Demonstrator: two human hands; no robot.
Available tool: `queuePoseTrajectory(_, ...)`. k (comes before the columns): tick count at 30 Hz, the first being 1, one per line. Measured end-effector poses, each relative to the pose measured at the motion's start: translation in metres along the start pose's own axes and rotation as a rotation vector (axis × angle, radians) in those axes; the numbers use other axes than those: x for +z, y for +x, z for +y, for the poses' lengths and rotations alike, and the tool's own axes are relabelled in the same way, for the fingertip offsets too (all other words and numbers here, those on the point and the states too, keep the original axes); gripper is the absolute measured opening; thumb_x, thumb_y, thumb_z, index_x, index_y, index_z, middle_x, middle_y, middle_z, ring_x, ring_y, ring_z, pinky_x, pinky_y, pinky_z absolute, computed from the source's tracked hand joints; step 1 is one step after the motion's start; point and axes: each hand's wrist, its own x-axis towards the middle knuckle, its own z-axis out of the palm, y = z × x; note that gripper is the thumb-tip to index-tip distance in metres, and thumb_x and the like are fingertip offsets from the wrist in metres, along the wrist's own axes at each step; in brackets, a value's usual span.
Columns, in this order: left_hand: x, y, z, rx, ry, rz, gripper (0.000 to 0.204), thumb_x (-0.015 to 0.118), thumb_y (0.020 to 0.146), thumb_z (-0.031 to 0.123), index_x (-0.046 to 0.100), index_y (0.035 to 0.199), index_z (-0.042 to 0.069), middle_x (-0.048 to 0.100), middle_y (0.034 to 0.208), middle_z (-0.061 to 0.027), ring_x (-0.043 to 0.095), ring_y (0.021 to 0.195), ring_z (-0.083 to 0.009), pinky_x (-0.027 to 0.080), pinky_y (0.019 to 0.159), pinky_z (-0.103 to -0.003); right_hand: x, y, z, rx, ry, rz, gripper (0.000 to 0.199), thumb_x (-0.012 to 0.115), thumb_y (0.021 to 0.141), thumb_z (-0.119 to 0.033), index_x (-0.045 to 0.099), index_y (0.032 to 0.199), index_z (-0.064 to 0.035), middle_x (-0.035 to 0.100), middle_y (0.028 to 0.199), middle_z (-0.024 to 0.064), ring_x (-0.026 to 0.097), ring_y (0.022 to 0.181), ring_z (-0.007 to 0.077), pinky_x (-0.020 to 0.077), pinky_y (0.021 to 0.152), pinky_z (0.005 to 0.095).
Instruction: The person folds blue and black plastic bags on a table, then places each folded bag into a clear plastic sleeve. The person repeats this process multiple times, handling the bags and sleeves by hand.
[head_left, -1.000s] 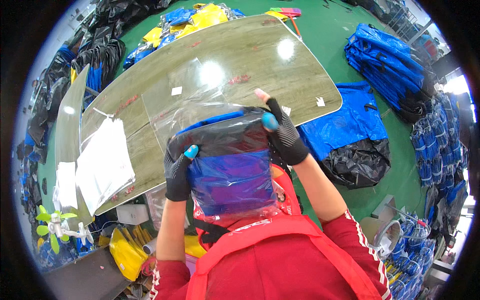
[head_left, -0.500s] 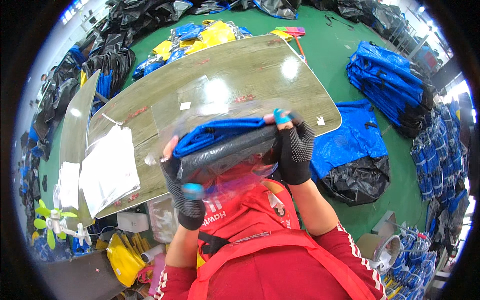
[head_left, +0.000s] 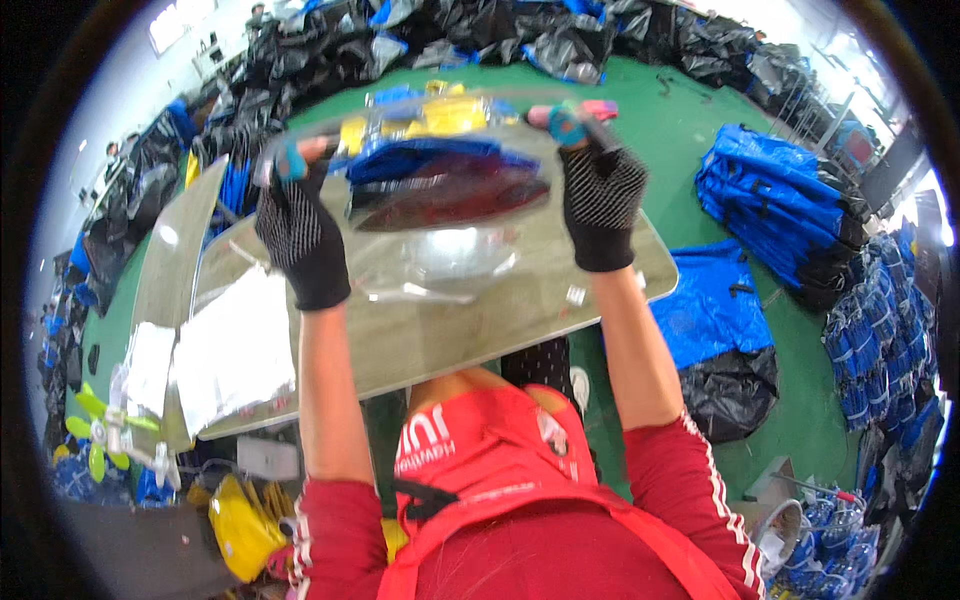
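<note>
Both my hands are raised over the table, in black dotted gloves with bare fingertips and turquoise wraps on some fingers. Between them hangs a clear plastic bag (head_left: 440, 275), blurred by motion. Inside it lies a folded blue and black sheet bundle (head_left: 430, 160), its blue part at the top. My left hand (head_left: 302, 225) is closed on the bag's upper left corner, and my right hand (head_left: 602, 190) grips the upper right corner. Glare on the film hides the bag's exact edges.
Beneath the bag stands a wood-patterned table (head_left: 480, 335), with white plastic bags (head_left: 235, 345) at its left. A green fan (head_left: 105, 435) is at the lower left. Blue and black sheets (head_left: 770, 200) lie on the green floor to the right; yellow and blue packs (head_left: 430, 112) lie beyond the table.
Both hands have risen and moved away from my body, carrying the bag from near my chest to over the far part of the table. The arms are straighter now.
</note>
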Motion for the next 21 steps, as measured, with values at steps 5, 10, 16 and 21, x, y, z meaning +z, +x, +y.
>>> queuePoseTrajectory(5,-0.052,0.013,0.016,-0.452,-0.598,-0.275,0.039,0.046,0.1,0.037,0.061,0.093,0.002,0.063,0.085,-0.008,0.065,0.071,-0.0162,0.051,0.065,-0.027,-0.038,-0.022,-0.047,0.099,0.412,-0.154,0.023,0.06,0.094,-0.019,0.065,0.096,0.0026,0.068,0.078,0.0098,0.064,0.061,0.0138,0.0503,0.058,0.0285)
queuePoseTrajectory(10,-0.035,-0.048,-0.029,-1.023,-0.859,-0.782,0.042,0.046,0.099,0.037,0.059,0.111,-0.001,0.064,0.104,-0.0196,0.067,0.089,-0.0265,0.053,0.087,-0.042,-0.041,-0.057,0.015,0.639,0.261,-0.428,0.023,0.054,0.097,-0.021,0.066,0.093,-0.0018,0.061,0.062,0.0054,0.059,0.053,0.011,0.0418,0.046,0.0277)
queuePoseTrajectory(16,0.014,-0.154,-0.099,-0.475,-0.702,-0.746,0.046,0.047,0.099,0.037,0.06,0.115,-0.005,0.065,0.112,-0.018,0.065,0.101,-0.0256,0.052,0.09,-0.039,0.056,-0.103,0.127,-0.265,-0.346,-0.415,0.027,0.062,0.077,-0.01,0.067,0.104,-0.0131,0.066,0.095,0.0104,0.061,0.092,0.0315,0.0486,0.08,0.0409)
queuePoseTrajectory(21,0.011,-0.135,-0.1,-0.797,-0.699,-0.791,0.036,0.048,0.1,0.026,0.06,0.116,-0.003,0.067,0.107,-0.0114,0.064,0.098,-0.0194,0.05,0.086,-0.031,0.125,-0.07,0.058,-0.492,-0.468,-0.877,0.011,0.062,0.082,-0.022,0.068,0.083,-0.014,0.06,0.079,0.0086,0.062,0.08,0.0297,0.0514,0.064,0.0448)
